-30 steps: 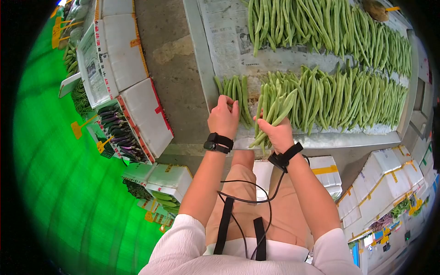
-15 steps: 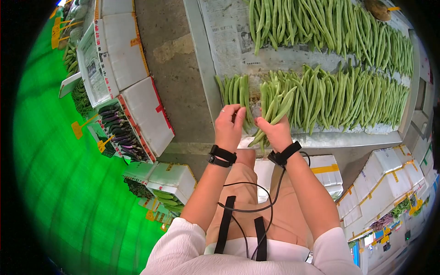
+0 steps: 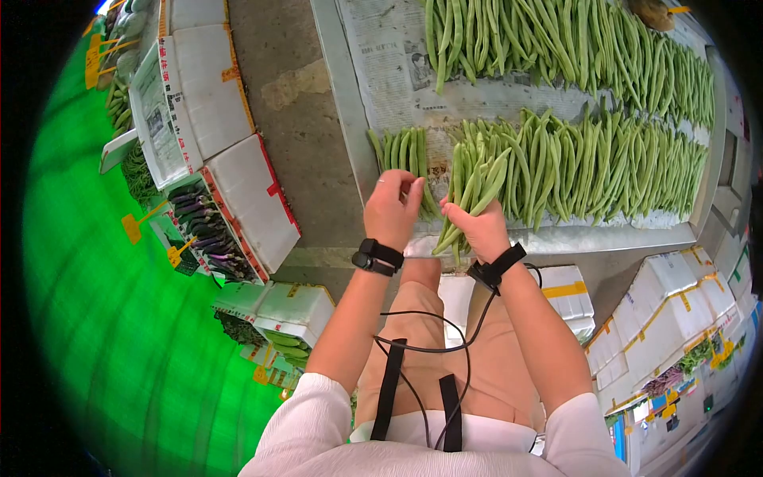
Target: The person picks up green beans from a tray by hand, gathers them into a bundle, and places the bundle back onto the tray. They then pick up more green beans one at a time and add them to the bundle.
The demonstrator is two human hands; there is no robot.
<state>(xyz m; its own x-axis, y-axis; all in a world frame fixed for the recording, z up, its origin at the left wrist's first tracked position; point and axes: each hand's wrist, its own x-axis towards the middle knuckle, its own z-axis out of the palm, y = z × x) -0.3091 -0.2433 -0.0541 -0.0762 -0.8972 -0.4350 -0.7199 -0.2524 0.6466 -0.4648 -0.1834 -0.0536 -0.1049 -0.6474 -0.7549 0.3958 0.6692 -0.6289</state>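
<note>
In my right hand (image 3: 483, 229) is a bunch of long green beans (image 3: 479, 176), gripped near its lower end, with tips fanning up and a few ends poking out below. My left hand (image 3: 391, 211) is at the lower ends of a short row of green beans (image 3: 397, 147), fingers curled and thumb close to them. Whether anything is pinched in it is hidden. To the right of the bunch lies a long, tightly packed row of green beans (image 3: 596, 171). All these beans rest on newspaper (image 3: 389, 75) spread over a metal-edged table (image 3: 342, 95).
Another row of green beans (image 3: 556, 40) lies farther back. Left across the concrete floor stand white foam boxes (image 3: 253, 203) and a box of eggplants (image 3: 208, 230). More foam boxes (image 3: 660, 310) stand at right. A black cable (image 3: 429, 348) hangs before my lap.
My left hand has shifted slightly left, away from the bean beside its thumb. My right hand still holds its bunch in nearly the same place. The view has moved a little.
</note>
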